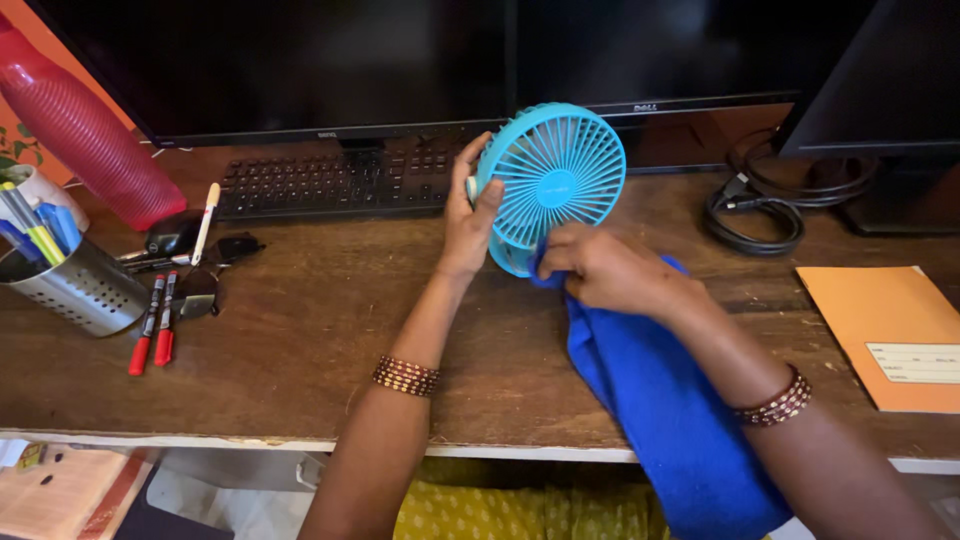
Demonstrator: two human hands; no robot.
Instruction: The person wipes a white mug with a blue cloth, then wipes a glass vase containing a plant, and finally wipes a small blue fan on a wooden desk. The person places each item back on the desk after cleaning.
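- Head view: the left hand [468, 222] is wrapped around the left edge of a small round blue fan [551, 186], fingers closed on its rim, holding it upright above the wooden desk [320, 330], in front of the black keyboard [335, 182].
- The right hand [605, 268] is bunched tightly around a blue cloth [660, 400] and presses it against the lower part of the fan's grille; the cloth hangs down past the desk's front edge.
- Both wrists wear beaded bangles.
- To the left stand a perforated metal pen holder [80, 290] with pens, two red markers [153, 325] lying beside it, and a red ribbed bottle [85, 135] leaning behind.
- To the right lie a coiled black cable [752, 222] and an orange envelope [880, 320], well apart from the hands.
- Two dark monitors [400, 60] stand at the back.
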